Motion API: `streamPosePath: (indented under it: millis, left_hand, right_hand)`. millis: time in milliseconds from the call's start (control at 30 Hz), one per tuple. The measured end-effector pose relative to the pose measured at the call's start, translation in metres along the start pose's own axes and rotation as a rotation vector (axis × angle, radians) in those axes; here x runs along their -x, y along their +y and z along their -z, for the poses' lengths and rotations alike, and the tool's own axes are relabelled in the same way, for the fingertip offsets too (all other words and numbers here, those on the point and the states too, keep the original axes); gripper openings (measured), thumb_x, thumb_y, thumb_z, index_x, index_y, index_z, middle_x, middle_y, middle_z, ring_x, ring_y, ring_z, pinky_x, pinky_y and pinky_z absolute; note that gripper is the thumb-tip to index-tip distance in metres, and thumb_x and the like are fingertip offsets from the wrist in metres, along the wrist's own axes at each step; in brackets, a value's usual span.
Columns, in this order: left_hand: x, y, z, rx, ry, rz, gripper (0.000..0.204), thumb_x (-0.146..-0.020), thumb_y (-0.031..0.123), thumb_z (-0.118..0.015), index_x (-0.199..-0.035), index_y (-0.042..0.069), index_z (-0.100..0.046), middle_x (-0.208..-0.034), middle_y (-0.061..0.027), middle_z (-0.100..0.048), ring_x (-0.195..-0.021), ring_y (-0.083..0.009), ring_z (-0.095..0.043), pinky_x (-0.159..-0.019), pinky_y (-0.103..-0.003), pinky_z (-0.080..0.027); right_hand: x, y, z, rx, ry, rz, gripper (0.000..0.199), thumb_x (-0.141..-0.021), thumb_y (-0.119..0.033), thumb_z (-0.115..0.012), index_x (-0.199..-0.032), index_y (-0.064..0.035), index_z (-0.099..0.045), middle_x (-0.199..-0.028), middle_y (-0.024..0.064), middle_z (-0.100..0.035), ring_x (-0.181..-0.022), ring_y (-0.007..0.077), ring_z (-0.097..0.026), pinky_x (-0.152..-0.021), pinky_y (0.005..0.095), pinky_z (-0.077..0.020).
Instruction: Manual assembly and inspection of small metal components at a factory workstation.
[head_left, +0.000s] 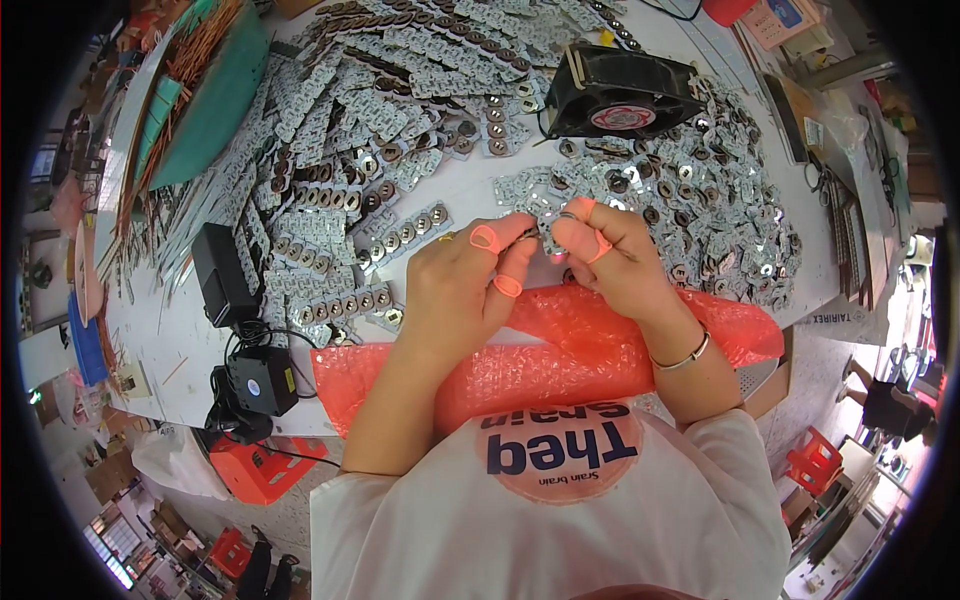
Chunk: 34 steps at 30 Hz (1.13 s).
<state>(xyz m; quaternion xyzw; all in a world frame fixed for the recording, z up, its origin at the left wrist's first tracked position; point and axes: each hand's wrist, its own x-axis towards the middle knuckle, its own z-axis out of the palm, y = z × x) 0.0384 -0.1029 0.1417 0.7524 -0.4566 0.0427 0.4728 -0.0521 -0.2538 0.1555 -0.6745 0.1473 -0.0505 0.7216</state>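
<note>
My left hand [462, 285] and my right hand [612, 255] meet over the table's front middle, both wearing orange finger cots. Between their fingertips they pinch a small silvery circuit board piece [545, 235], mostly hidden by the fingers. Both wrists rest above a sheet of red bubble wrap [560, 350] laid along the table edge. To the right lies a heap of small separated board pieces [700, 210]. To the left are rows of strip panels with round coils [345, 305].
A black square fan [620, 95] stands behind the hands. Two black power adapters [222, 275] [262, 380] with cables sit at the left. A green tray with copper wires [200, 100] is at the far left. Red stools [262, 470] stand below the table.
</note>
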Motion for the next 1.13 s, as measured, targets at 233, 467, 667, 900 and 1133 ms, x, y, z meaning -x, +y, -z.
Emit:
streamPosePath:
  millis: [233,467,667,900,1133]
  left_hand:
    - [-0.002,0.002,0.006,-0.102,-0.078,-0.055,0.018,-0.078,0.008,-0.065,-0.095,0.007,-0.059,-0.073,-0.0063,-0.062,-0.051,-0.0224,-0.054,-0.049,-0.031,-0.043]
    - [-0.004,0.009,0.006,0.327,0.018,0.197,0.022,-0.084,0.003,-0.058,-0.106,0.002,-0.059,-0.098,-0.0107,-0.062,-0.077,-0.0147,-0.061,-0.067,-0.026,-0.048]
    - [0.001,0.011,-0.001,0.368,-0.123,0.319,0.026,-0.081,0.004,-0.06,-0.106,0.0,-0.057,-0.085,-0.0093,-0.063,-0.076,-0.0131,-0.06,-0.068,-0.025,-0.048]
    - [0.004,0.002,0.011,0.519,-0.336,0.521,0.021,-0.083,0.004,-0.062,-0.102,0.0,-0.056,-0.087,-0.0085,-0.062,-0.069,-0.0088,-0.058,-0.057,-0.022,-0.047]
    - [0.009,-0.009,0.013,0.796,-0.293,0.578,0.03,-0.083,0.003,-0.064,-0.112,0.003,-0.056,-0.094,-0.0054,-0.063,-0.085,-0.0148,-0.062,-0.066,-0.028,-0.055]
  right_hand:
    - [0.0,0.007,0.003,-0.008,0.037,0.01,0.023,-0.092,-0.023,-0.054,-0.079,-0.0049,-0.052,-0.054,-0.0066,-0.038,-0.044,0.001,-0.031,-0.04,0.0182,-0.024]
    - [-0.001,0.003,0.007,0.104,-0.023,-0.035,0.026,-0.093,-0.02,-0.053,-0.072,-0.0031,-0.052,-0.053,-0.0037,-0.04,-0.046,0.0032,-0.035,-0.042,0.0211,-0.0289]
    - [-0.004,-0.002,0.019,0.393,0.102,0.24,0.022,-0.089,-0.017,-0.057,-0.078,0.0001,-0.065,-0.06,-0.0002,-0.054,-0.054,0.004,-0.044,-0.047,0.0214,-0.0338]
    - [0.0,-0.012,0.03,0.292,-0.021,0.2,0.021,-0.083,-0.017,-0.063,-0.09,0.0011,-0.069,-0.065,0.0017,-0.062,-0.053,0.0044,-0.049,-0.048,0.0192,-0.0375]
    - [0.002,-0.01,0.036,0.254,-0.141,0.023,0.024,-0.081,-0.022,-0.067,-0.09,0.0003,-0.07,-0.07,0.0039,-0.066,-0.05,0.0053,-0.049,-0.046,0.0199,-0.0382]
